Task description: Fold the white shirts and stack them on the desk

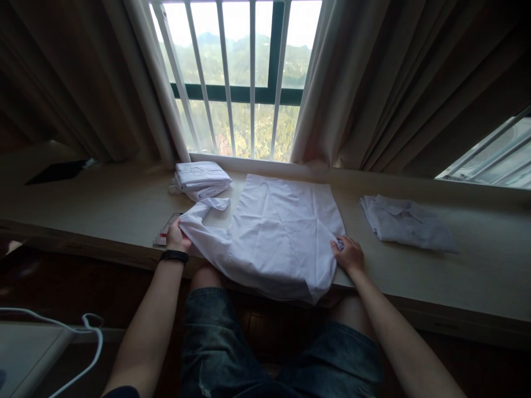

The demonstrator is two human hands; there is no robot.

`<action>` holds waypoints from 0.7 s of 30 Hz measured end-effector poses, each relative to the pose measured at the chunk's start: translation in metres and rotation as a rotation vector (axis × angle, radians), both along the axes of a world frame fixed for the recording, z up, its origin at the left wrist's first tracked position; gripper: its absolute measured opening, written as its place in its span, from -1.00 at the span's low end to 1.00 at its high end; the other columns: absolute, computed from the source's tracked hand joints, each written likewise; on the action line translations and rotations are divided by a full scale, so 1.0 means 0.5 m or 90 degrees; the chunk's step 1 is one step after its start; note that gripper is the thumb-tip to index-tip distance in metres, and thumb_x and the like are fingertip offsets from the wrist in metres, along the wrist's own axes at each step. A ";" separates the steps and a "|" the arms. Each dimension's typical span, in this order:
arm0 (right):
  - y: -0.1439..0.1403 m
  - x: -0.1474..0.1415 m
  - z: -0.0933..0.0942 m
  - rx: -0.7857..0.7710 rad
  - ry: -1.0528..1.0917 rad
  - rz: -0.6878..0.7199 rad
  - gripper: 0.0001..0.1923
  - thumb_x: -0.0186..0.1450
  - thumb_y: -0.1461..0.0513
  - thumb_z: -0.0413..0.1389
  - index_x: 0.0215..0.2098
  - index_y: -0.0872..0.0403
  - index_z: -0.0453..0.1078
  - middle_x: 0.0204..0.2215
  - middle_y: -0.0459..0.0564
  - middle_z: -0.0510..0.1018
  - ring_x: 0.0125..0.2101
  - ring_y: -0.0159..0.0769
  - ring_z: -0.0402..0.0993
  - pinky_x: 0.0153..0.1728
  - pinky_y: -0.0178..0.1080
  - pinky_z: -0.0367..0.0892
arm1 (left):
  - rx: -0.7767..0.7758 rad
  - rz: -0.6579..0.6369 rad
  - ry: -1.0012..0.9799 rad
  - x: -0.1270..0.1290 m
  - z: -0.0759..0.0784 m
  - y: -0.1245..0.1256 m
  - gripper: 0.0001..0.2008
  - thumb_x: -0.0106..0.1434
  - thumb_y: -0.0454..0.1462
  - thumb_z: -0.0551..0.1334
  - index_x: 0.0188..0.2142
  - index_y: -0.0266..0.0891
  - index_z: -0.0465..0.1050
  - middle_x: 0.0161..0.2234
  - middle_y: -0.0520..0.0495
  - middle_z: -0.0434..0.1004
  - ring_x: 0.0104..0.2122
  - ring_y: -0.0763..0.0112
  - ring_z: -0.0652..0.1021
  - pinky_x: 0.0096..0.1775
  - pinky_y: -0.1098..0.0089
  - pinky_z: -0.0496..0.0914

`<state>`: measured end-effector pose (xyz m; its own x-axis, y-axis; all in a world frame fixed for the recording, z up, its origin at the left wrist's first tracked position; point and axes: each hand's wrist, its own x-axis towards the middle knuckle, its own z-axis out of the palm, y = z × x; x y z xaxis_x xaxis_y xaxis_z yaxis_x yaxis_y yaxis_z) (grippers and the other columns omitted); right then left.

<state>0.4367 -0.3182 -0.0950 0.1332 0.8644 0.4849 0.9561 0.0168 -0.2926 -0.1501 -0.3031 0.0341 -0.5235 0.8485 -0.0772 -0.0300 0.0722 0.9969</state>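
Note:
A white shirt (277,232) lies spread on the long wooden sill (103,204) below the window, its lower edge hanging over the front edge. My left hand (176,236), with a black wristband, grips the shirt's left sleeve near the shoulder. My right hand (348,254) pinches the shirt's right edge. The sleeve's cuff end lies folded back toward the middle.
A neatly folded stack of white cloth (202,179) sits at the back left. Another loosely folded white shirt (409,224) lies to the right. A phone-like object (168,229) lies under my left hand. A white cable (89,326) hangs at lower left. Curtains flank the barred window.

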 end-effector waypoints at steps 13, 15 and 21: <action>-0.005 -0.272 0.189 -0.293 0.675 0.202 -0.41 0.27 -0.23 0.01 -0.24 0.11 0.49 -0.16 0.21 0.61 -0.16 -0.05 0.53 -0.10 -0.07 0.40 | 0.323 -0.136 0.173 0.222 0.093 -0.103 -0.73 0.38 -0.09 0.17 -0.21 -0.25 0.48 0.06 -0.20 0.54 0.18 0.18 0.44 0.22 0.19 0.30; 0.003 -0.376 0.235 -0.494 0.843 0.359 -0.30 0.30 -0.30 -0.09 -0.19 0.10 0.50 -0.13 0.19 0.61 -0.12 -0.08 0.54 -0.08 -0.10 0.41 | 0.375 -0.202 0.360 0.284 0.095 -0.133 -0.76 0.44 -0.17 0.09 -0.21 -0.24 0.47 0.23 -0.23 0.40 0.30 0.17 0.31 0.30 0.12 0.20; 0.064 -0.548 0.290 -0.658 1.081 0.433 -0.38 0.37 -0.23 -0.13 -0.26 0.09 0.45 -0.45 0.03 0.59 -0.37 -0.16 0.56 -0.28 -0.17 0.46 | 0.411 -0.377 0.756 0.413 0.025 -0.227 -0.80 0.43 -0.37 0.04 -0.23 -0.24 0.44 0.34 -0.23 0.21 0.41 0.06 0.04 0.29 -0.11 0.21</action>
<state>0.1629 -0.2861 0.0501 -0.5557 0.7675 -0.3195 -0.2837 -0.5363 -0.7949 0.0566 -0.4164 0.0468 0.4190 0.6764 0.6057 0.6843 -0.6737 0.2790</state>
